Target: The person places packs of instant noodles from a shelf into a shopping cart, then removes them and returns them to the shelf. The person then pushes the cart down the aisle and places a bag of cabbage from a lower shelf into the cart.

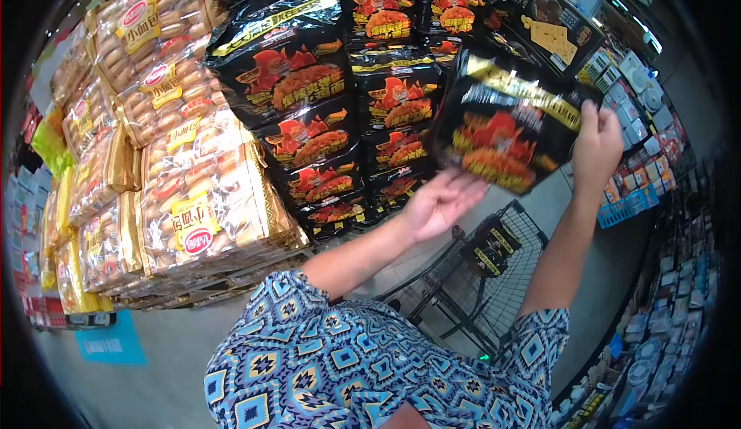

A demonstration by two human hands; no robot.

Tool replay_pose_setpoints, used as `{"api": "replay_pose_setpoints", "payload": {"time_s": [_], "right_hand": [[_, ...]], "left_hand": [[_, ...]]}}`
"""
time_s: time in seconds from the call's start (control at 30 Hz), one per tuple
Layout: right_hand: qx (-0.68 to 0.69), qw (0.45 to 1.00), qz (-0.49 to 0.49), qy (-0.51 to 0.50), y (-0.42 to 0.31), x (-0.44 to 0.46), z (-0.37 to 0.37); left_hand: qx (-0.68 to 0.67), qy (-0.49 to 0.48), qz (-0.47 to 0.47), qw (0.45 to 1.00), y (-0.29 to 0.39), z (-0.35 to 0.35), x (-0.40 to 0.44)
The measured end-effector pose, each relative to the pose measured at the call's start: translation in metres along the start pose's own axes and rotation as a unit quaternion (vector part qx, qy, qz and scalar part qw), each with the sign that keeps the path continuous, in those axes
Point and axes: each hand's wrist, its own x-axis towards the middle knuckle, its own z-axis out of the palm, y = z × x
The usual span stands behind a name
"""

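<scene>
A black multi-pack of instant noodles point(498, 132), printed with a red figure and a noodle dish, is held up tilted before the shelf stacks. My right hand point(597, 147) grips its right edge, thumb on the front face. Below the pack's lower left corner, my left hand point(444, 204) is turned palm up with fingers stretched out. Its fingertips reach the pack's underside; whether they bear weight I cannot tell. Matching noodle packs point(305, 140) are stacked directly behind and to the left.
A shopping cart point(494, 305) stands below my hands, with black packs point(492, 248) inside. Bagged small breads point(193, 190) are piled high at the left. Shelves of household goods point(656, 336) line the right side, and a blue basket point(627, 207) sits there.
</scene>
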Motion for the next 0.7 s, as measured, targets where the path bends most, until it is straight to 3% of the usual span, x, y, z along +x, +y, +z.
{"api": "replay_pose_setpoints", "payload": {"time_s": [0.17, 0.33, 0.43, 0.63, 0.7], "right_hand": [[0.078, 0.996, -0.028, -0.015, -0.027, 0.083, 0.059], [0.136, 0.987, -0.067, -0.045, -0.041, 0.120, 0.141], [0.206, 0.972, -0.061, -0.098, -0.044, 0.123, 0.192], [0.188, 0.968, 0.004, -0.165, -0.055, 0.106, 0.233], [0.253, 0.949, 0.003, -0.188, -0.053, 0.110, 0.245]], "left_hand": [[0.112, -0.066, 0.146, 0.981, 0.055, 0.053, 0.055], [0.135, -0.009, 0.292, 0.947, 0.100, 0.062, 0.093], [0.162, 0.015, 0.312, 0.936, 0.120, 0.056, 0.097], [0.134, 0.096, 0.330, 0.929, 0.129, 0.053, 0.087], [0.120, 0.112, 0.318, 0.934, 0.124, 0.061, 0.085]]}}
